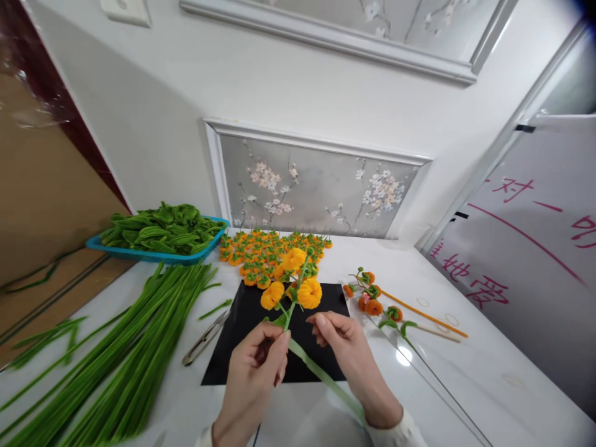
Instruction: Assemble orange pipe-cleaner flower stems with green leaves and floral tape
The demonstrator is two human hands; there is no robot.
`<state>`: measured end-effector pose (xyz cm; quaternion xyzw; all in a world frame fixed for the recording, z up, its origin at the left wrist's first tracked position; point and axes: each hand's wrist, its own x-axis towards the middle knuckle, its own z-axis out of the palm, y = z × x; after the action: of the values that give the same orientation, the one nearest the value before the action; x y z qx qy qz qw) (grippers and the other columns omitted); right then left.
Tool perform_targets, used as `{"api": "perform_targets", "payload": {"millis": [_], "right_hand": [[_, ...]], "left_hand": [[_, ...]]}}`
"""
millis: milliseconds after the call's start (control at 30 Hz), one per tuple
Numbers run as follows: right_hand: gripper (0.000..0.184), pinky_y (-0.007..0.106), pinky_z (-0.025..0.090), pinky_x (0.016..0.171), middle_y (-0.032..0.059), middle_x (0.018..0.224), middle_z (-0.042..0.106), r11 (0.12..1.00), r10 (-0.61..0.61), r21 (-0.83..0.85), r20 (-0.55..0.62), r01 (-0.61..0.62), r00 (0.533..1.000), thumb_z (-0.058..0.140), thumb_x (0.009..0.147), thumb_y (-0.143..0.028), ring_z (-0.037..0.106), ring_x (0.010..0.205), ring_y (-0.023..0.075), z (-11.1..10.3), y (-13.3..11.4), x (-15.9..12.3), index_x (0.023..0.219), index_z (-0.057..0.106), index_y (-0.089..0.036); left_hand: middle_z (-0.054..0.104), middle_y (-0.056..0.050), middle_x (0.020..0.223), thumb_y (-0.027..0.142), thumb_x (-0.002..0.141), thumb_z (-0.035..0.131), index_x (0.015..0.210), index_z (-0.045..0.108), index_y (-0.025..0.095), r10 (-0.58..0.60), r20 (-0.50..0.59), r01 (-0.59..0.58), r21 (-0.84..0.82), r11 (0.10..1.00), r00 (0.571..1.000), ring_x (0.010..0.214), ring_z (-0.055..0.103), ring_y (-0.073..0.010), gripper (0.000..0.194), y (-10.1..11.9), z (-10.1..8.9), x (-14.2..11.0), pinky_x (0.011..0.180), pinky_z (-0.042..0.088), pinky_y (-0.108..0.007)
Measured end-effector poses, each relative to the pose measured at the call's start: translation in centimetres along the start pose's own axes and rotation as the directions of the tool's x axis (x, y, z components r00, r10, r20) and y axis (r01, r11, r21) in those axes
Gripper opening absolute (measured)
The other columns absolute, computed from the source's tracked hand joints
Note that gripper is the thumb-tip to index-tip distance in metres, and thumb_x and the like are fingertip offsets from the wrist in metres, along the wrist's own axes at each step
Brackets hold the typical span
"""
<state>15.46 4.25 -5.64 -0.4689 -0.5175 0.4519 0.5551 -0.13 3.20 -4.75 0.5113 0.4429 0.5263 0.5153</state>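
Left hand [256, 366]: thumb and forefinger pinched together on one stem [289, 315], at least three yellow flowers [310, 293] on it, held above one black mat [242, 316]; right hand [347, 344] just beside, fingers curled, cannot tell if they grip anything; one pale green ribbon [330, 382] runs from left fingers toward right sleeve; left of mat, one pair of snips [205, 340], green sticks [139, 347] uncounted, one blue tray [153, 256] of leaves [167, 230]; right, about five orange flowers [374, 307]
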Motion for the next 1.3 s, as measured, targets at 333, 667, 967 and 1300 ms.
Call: {"api": "perform_targets", "payload": {"millis": [333, 667, 967, 1300], "right_hand": [[0.037, 0.023, 0.037, 0.054, 0.0008, 0.061, 0.055, 0.999, 0.052, 0.006, 0.006, -0.052, 0.999, 0.059, 0.081, -0.048, 0.046, 0.056, 0.0106, 0.2, 0.8, 0.0, 0.078, 0.072, -0.013], [0.039, 0.024, 0.037, 0.053, 0.0015, 0.063, 0.057, 0.999, 0.045, 0.03, 0.004, -0.045, 0.999, 0.06, 0.079, -0.05, 0.046, 0.056, 0.0108, 0.3, 0.8, 0.3, 0.078, 0.072, -0.013], [0.039, 0.023, 0.039, 0.052, 0.0011, 0.062, 0.057, 0.999, 0.006, 0.036, -0.016, -0.005, 1.0, 0.057, 0.081, -0.05, 0.047, 0.055, 0.0102, -0.1, -0.1, 0.3, 0.082, 0.072, -0.014], [0.034, 0.025, 0.047, 0.065, 0.0004, 0.073, 0.061, 0.967, -0.019, 0.252, 0.256, -0.048, 0.967, 0.061, 0.08, -0.047, 0.057, 0.065, 0.0109, 1.4, -1.1, -0.5, 0.094, 0.063, -0.016]], "left_hand": [[0.039, 0.008, 0.046, 0.037, 0.08, 0.059, 0.065, 0.051, 0.018, 0.079, -0.035, -0.075, 0.095, 0.993, 0.996, 0.04, 0.035, -0.0069, 0.026, 0.1, 0.3, -0.6, 0.04, 0.029, -0.019], [0.037, 0.009, 0.044, 0.036, 0.081, 0.062, 0.068, 0.052, 0.018, -0.022, 0.019, 0.025, -0.151, 0.988, 1.0, 0.039, 0.031, -0.0048, 0.024, 0.3, 0.0, -0.4, 0.04, 0.026, -0.017], [0.041, 0.008, 0.057, 0.023, 0.076, 0.07, 0.068, 0.054, 0.015, -0.206, 0.095, 0.224, -0.544, 0.808, 0.974, 0.041, 0.022, 0.0002, 0.019, 1.1, -0.6, 0.9, 0.036, 0.019, -0.011], [0.047, 0.005, 0.063, 0.02, 0.071, 0.074, 0.068, 0.057, 0.014, -0.228, 0.162, 0.279, -0.516, 0.81, 0.96, 0.042, 0.031, 0.0006, 0.019, 1.4, -0.6, 1.3, 0.036, 0.03, -0.009]]}}
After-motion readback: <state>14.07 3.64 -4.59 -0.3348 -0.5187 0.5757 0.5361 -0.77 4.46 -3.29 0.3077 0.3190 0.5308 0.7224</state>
